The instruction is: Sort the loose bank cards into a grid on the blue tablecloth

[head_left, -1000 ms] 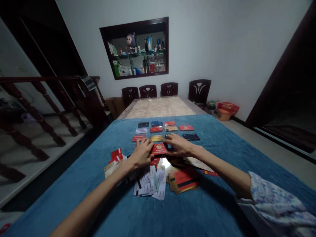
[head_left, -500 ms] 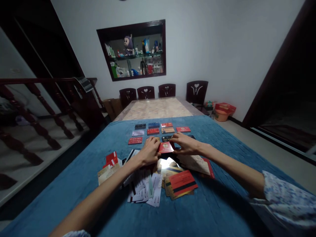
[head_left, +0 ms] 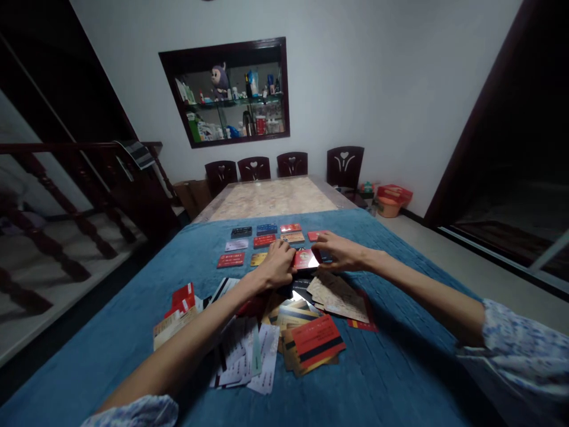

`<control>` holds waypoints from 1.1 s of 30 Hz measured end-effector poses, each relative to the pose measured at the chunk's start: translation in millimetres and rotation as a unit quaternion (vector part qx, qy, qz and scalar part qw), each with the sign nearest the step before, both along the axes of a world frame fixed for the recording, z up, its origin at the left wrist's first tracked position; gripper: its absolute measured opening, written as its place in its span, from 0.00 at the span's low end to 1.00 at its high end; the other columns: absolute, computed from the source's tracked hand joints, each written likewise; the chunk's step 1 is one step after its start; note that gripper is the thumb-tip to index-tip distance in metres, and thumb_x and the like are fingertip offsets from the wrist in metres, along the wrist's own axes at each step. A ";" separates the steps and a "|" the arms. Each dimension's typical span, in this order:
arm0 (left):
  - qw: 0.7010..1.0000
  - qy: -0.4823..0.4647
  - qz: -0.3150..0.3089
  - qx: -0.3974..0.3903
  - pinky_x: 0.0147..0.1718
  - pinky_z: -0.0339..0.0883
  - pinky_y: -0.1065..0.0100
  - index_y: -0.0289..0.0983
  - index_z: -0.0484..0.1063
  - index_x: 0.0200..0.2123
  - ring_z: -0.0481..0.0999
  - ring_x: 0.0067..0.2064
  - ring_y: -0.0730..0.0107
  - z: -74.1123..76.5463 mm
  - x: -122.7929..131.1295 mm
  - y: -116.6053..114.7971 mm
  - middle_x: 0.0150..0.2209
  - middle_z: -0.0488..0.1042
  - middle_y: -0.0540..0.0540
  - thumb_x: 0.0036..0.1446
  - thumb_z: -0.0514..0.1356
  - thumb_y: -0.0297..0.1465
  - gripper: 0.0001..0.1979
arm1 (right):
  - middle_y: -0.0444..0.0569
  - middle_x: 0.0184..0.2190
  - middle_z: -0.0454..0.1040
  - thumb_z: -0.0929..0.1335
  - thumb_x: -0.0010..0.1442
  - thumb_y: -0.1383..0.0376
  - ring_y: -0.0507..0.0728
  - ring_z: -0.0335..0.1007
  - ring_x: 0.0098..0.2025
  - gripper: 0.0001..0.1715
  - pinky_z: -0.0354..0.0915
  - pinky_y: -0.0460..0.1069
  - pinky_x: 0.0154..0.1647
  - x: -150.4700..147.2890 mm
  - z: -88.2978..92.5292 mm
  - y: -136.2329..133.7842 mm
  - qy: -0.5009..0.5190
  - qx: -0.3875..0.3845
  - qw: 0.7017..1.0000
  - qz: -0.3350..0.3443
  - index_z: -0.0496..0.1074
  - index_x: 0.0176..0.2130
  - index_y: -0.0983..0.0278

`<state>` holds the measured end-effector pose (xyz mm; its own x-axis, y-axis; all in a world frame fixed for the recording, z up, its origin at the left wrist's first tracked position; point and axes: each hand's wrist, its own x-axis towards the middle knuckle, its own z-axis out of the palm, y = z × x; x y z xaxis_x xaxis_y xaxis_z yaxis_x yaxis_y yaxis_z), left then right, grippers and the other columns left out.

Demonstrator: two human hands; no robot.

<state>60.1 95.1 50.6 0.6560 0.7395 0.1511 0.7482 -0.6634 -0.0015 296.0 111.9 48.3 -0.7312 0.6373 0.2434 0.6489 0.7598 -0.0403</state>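
Watching remotely, I see my left hand and right hand, gripping the glossy red rectangular plastic card, shifted farther right of the gold rectangular plastic card, apparently now level with it.

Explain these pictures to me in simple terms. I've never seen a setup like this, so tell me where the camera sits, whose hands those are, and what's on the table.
There is no machine here. One camera, worn on a person's head, took every picture, looking forward and down, so the bare left hand and right hand are the wearer's own.

A blue cloth covers the near part of the table. Toward the far side of the cloth, cards sit in neat rows, among them a dark blue stack. Nearer the wearer lie loose, overlapping piles: white cards, beige cards and a red card with a black stripe.

Between them, the hands hold a red-topped card, one at each end.
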 end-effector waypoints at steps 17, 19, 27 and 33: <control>0.999 0.037 -0.007 0.011 0.57 0.57 0.52 0.36 0.69 0.46 0.64 0.56 0.52 -0.6 47.1 47.5 0.51 0.70 0.38 0.53 0.60 0.32 0.16 | 0.53 0.35 0.72 0.70 0.55 0.60 0.59 0.66 0.39 0.13 0.59 0.49 0.40 36.1 7.9 31.4 -0.047 -0.012 0.995 -0.082 0.74 0.39 0.65; 0.999 0.046 -0.006 0.013 0.57 0.57 0.52 0.35 0.69 0.46 0.64 0.56 0.52 -1.8 50.2 53.4 0.51 0.70 0.37 0.53 0.60 0.32 0.16 | 0.54 0.36 0.72 0.70 0.56 0.60 0.59 0.66 0.39 0.14 0.59 0.49 0.40 38.6 5.6 37.0 -0.050 -0.010 0.995 -0.081 0.74 0.40 0.66; 0.997 0.077 0.013 0.015 0.56 0.58 0.51 0.36 0.70 0.47 0.63 0.58 0.50 -1.8 67.8 74.9 0.52 0.69 0.37 0.55 0.59 0.33 0.17 | 0.56 0.37 0.74 0.70 0.56 0.58 0.59 0.67 0.39 0.16 0.60 0.50 0.41 52.3 0.1 64.8 -0.072 -0.022 0.992 -0.096 0.75 0.40 0.66; 0.997 0.076 0.018 0.007 0.56 0.56 0.50 0.37 0.70 0.47 0.63 0.56 0.51 -4.2 79.4 95.1 0.52 0.70 0.39 0.54 0.59 0.31 0.16 | 0.55 0.37 0.75 0.70 0.56 0.57 0.58 0.68 0.38 0.16 0.59 0.47 0.39 59.1 -1.4 82.3 -0.086 -0.032 0.989 -0.119 0.75 0.40 0.66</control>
<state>139.6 190.2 46.5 0.6448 0.7617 0.0628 0.7623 -0.6350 -0.1248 355.1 194.1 46.9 -0.5856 0.8064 0.0824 0.8105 0.5841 0.0442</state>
